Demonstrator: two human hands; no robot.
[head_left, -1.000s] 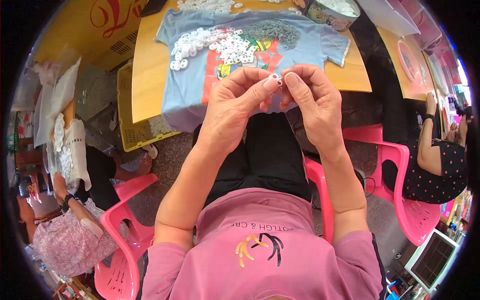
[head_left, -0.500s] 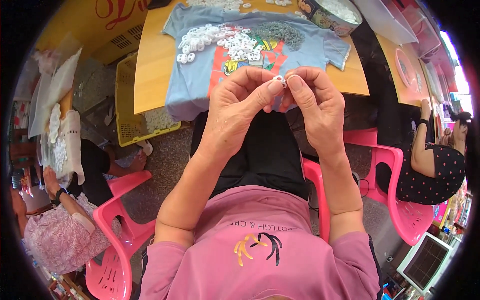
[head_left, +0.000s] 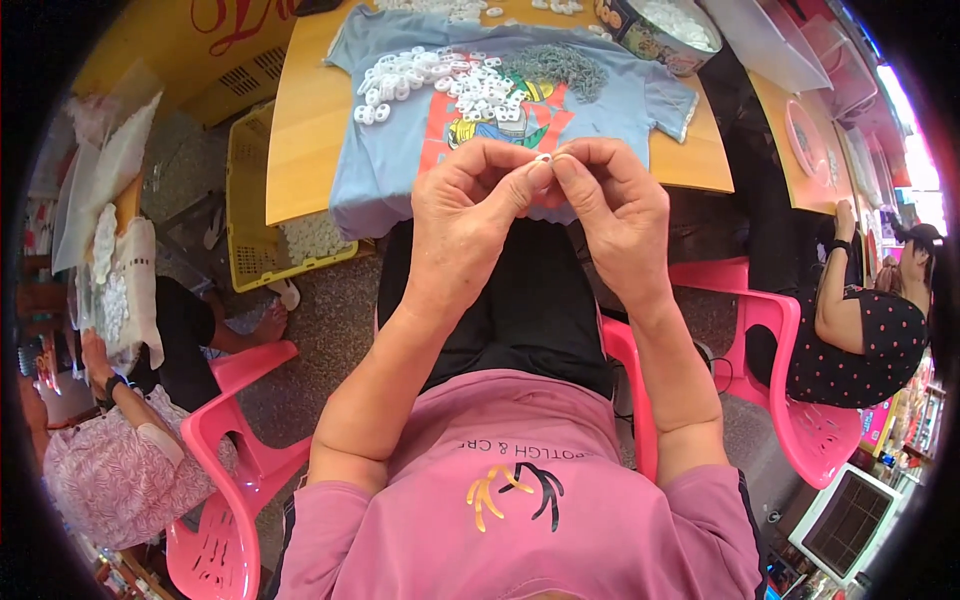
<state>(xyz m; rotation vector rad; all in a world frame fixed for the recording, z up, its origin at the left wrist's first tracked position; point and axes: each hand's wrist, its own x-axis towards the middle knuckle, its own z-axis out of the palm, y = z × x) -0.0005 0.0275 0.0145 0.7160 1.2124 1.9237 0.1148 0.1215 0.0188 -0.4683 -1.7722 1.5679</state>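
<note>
My left hand [head_left: 470, 205] and my right hand [head_left: 612, 205] meet fingertip to fingertip above my lap, both pinching one small white plastic ring [head_left: 543, 158]. Just beyond them a light blue T-shirt [head_left: 400, 150] lies spread over a wooden table [head_left: 300, 130]. On the shirt sit a pile of white plastic rings [head_left: 440, 80] and a heap of small grey metal pieces [head_left: 558, 68]. The ring is mostly hidden by my fingers.
A round tin of white pieces [head_left: 660, 28] stands at the table's far right. A yellow crate [head_left: 270, 215] sits on the floor to the left. Pink plastic chairs [head_left: 230, 460] flank me. One person sits at the left [head_left: 110, 470], another at the right [head_left: 850, 320].
My hands stay together on the small ring, with only slight finger movement. The view has shifted a little.
</note>
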